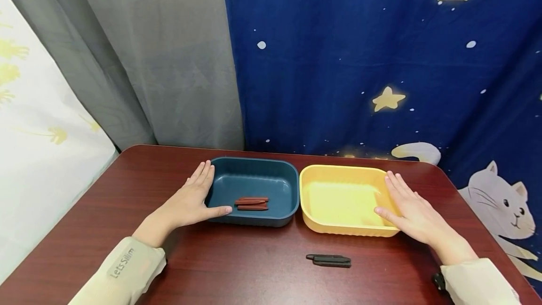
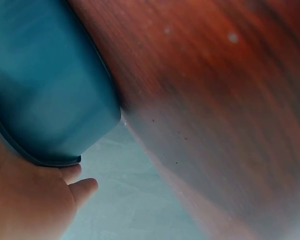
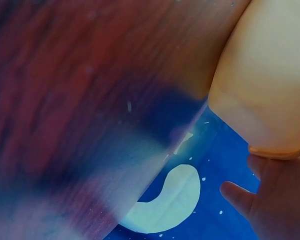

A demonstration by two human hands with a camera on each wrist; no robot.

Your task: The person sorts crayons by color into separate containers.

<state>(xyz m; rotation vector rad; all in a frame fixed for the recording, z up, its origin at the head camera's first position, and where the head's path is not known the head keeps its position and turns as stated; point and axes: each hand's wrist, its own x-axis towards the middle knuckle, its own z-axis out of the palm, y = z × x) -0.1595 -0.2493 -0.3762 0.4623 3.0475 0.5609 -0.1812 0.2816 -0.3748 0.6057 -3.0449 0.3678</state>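
Note:
Two rectangular tubs stand side by side on the table, a dark blue tub [image 1: 258, 220] on the left and a yellow tub [image 1: 351, 229] on the right. Inside the blue one lie several reddish-brown crayon-like sticks [image 1: 252, 203]. My left hand [image 1: 191, 201] rests on the blue tub's left end, fingers straight along the rim and thumb over the front corner. At the yellow tub's right end, my right hand [image 1: 412, 212] lies the same way, its thumb over the inside. Several black crayon-like sticks [image 1: 329, 260] lie together on the table in front of the yellow tub.
The reddish-brown wooden table [image 1: 237, 267] has a rounded far edge just behind the tubs. Beyond it hang a grey curtain [image 1: 169, 60] and a blue curtain [image 1: 322, 84] with stars and a cat. White cloth [image 1: 42, 164] hangs at the left.

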